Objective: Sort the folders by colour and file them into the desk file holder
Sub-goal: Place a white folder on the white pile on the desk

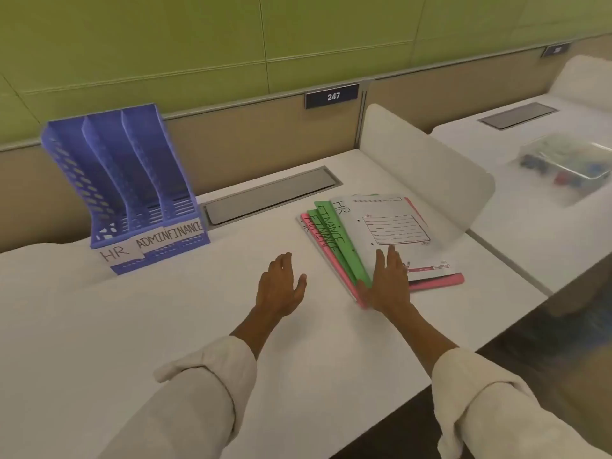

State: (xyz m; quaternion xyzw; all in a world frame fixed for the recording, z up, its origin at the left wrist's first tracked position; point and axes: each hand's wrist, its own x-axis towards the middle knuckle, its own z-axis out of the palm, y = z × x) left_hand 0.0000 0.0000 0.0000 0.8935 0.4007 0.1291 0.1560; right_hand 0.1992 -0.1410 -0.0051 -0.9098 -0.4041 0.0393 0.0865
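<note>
Folders [381, 240] fanned in stack near table [165, 326] right edge, none filed. File holder [129, 180] at back left, slots empty. Right hand [387, 279] flat, fingers spread on stack; left hand [281, 283] open, holding nothing, just beside. Sorting starting; next move calls for lifting top white folder.

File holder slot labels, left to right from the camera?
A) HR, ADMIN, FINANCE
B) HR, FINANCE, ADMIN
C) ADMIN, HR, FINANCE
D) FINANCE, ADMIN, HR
A: the paper labels on the front of the blue file holder read HR, then ADMIN, then FINANCE, going left to right.
</note>
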